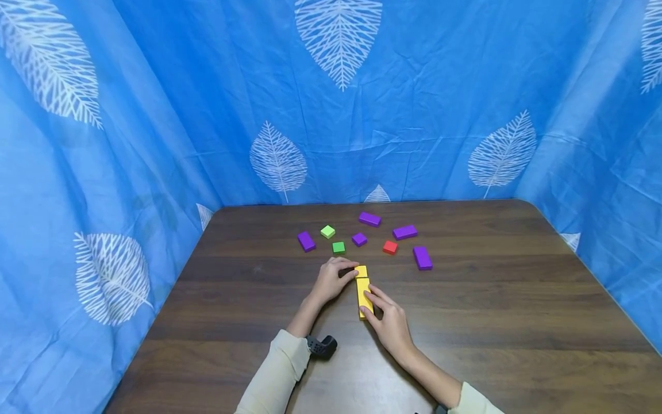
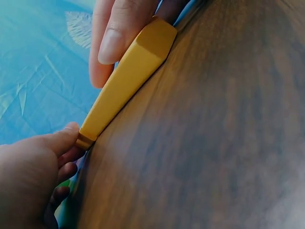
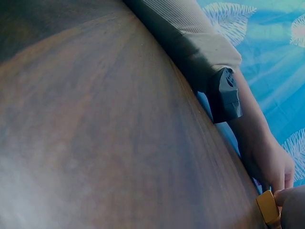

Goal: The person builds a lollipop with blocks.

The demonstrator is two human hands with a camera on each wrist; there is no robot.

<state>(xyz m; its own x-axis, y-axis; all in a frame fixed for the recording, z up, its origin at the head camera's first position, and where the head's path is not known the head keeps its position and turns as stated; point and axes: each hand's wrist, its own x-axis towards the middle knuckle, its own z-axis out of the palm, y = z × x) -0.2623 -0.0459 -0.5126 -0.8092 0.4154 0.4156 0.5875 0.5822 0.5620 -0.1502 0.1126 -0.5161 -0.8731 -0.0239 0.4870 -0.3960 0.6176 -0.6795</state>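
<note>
Two yellow blocks lie end to end on the wooden table, a short yellow block (image 1: 361, 271) at the far end and a long yellow block (image 1: 364, 290) nearer. My left hand (image 1: 330, 282) pinches the short one between thumb and fingers, from its left side. From the right, my right hand (image 1: 393, 328) holds the long block, thumb near its close end and fingers along its side. In the left wrist view the long block (image 2: 121, 86) runs between both hands, lying along the tabletop. Low in the right wrist view, only the near end of the yellow block (image 3: 268, 208) shows.
Beyond the hands lie several purple blocks (image 1: 422, 258), a light green block (image 1: 328, 232), a green block (image 1: 338, 248) and a red block (image 1: 390, 247). A blue curtain (image 1: 414, 103) with white leaf prints hangs behind and beside the wooden table (image 1: 517, 322).
</note>
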